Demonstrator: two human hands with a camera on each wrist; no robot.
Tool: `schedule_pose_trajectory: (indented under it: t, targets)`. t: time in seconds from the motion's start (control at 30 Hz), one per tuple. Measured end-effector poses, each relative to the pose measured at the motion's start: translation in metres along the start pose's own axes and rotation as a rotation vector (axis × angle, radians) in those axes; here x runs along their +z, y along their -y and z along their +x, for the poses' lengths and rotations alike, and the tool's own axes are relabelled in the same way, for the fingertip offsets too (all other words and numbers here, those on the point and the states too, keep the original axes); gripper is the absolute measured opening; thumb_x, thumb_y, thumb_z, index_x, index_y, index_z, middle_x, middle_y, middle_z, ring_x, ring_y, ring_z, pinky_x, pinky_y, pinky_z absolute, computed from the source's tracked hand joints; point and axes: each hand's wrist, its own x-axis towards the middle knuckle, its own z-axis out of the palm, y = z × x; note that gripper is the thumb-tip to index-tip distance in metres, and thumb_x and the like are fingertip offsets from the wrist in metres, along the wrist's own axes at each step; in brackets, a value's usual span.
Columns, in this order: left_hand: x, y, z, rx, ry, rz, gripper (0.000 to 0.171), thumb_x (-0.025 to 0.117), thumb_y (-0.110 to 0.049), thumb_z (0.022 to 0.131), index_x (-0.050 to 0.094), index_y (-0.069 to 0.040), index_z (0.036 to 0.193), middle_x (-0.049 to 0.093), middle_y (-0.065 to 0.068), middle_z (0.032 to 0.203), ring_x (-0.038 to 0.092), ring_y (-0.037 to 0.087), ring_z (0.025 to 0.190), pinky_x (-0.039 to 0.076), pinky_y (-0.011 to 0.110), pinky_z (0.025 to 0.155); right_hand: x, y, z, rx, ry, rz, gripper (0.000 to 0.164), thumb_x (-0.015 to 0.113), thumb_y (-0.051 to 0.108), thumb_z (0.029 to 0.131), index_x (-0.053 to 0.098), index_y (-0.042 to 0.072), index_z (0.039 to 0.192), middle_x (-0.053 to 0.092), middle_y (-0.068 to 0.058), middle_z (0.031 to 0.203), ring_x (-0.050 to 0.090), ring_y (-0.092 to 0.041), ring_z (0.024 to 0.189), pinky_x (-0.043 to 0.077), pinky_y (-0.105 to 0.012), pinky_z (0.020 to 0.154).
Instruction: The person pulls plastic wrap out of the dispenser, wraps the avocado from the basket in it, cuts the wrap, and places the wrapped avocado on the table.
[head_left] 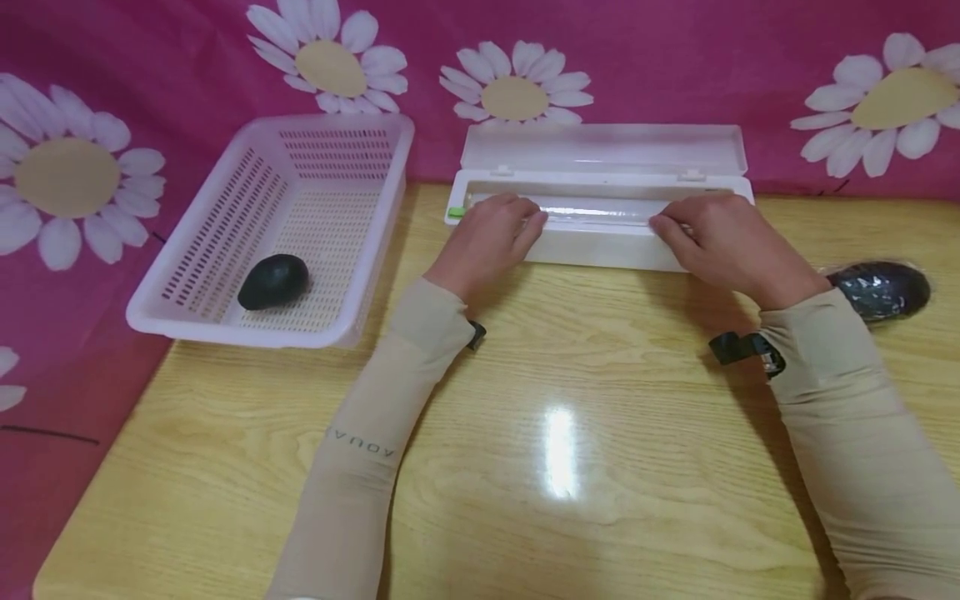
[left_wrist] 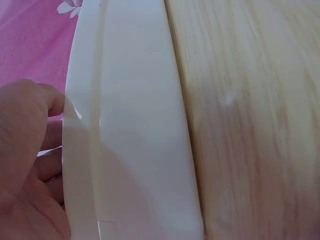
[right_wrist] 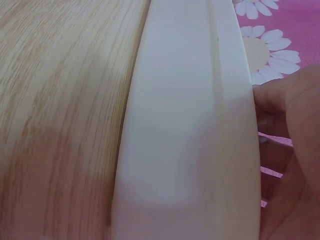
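Note:
A white cling film dispenser (head_left: pixel 600 250) stands at the back of the table with its clear lid (head_left: pixel 600 148) raised. Inside lies a shiny roll of cling film (head_left: pixel 600 208). My left hand (head_left: pixel 487 242) is at the left part of the opening, thumb and curled fingers pinching the film at the front rim. Toward the right end, my right hand (head_left: pixel 727 242) pinches it likewise. Both wrist views show the dispenser's smooth front wall (left_wrist: pixel 135 100), with curled fingers (right_wrist: pixel 275 155) behind its rim; the film between the fingertips is hard to make out there.
A white plastic basket (head_left: pixel 367 275) at the left holds a dark avocado-like fruit (head_left: pixel 274 282). Another dark oval fruit (head_left: pixel 885 290), wrapped in clear film, lies right of my right wrist. A pink flowered cloth (head_left: pixel 637 50) hangs behind the wooden table (head_left: pixel 480 500).

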Motion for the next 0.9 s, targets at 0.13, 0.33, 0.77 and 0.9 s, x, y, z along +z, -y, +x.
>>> schedule_pose_trajectory:
  t: [0.13,0.33,0.77,0.9]
  targets:
    - [0.0015,0.0011,0.0005,-0.01,0.002,0.014,0.04,0.047,-0.035,0.11,0.073,-0.007,0.123,0.075,0.007,0.124,0.068,0.024,0.118,0.052,0.035,0.107,0.0011,-0.0018,-0.0011,0.004,-0.004,-0.001,0.035,0.051,0.025,0.107,0.074,-0.001,0.11,0.075,-0.021,0.1,0.067,-0.035,0.092,0.051,-0.052,0.085]
    - [0.0012,0.0024,-0.0006,-0.02,-0.006,0.028,0.042,0.041,-0.031,0.112,0.07,-0.008,0.093,0.065,0.005,0.086,0.062,0.022,0.088,0.052,0.034,0.089,0.0025,-0.0038,-0.0007,-0.019,-0.019,-0.001,0.031,0.051,0.021,0.106,0.075,0.0,0.106,0.074,-0.018,0.092,0.063,-0.03,0.084,0.047,-0.046,0.077]
    - [0.0023,-0.0026,0.0006,-0.111,-0.072,-0.095,0.035,0.045,-0.025,0.109,0.06,-0.008,0.084,0.053,0.001,0.073,0.051,0.017,0.072,0.042,0.028,0.069,0.0015,-0.0017,0.0039,0.045,-0.055,0.036,0.026,0.056,0.019,0.103,0.075,0.001,0.102,0.069,-0.014,0.077,0.056,-0.025,0.071,0.04,-0.037,0.066]
    - [0.0019,-0.0046,0.0022,-0.133,-0.072,-0.108,0.032,0.046,-0.025,0.109,0.066,-0.007,0.092,0.061,0.004,0.079,0.055,0.018,0.075,0.045,0.029,0.072,0.0019,-0.0009,0.004,0.055,-0.078,0.035,0.026,0.055,0.017,0.102,0.075,0.001,0.099,0.069,-0.014,0.076,0.057,-0.026,0.071,0.039,-0.037,0.066]
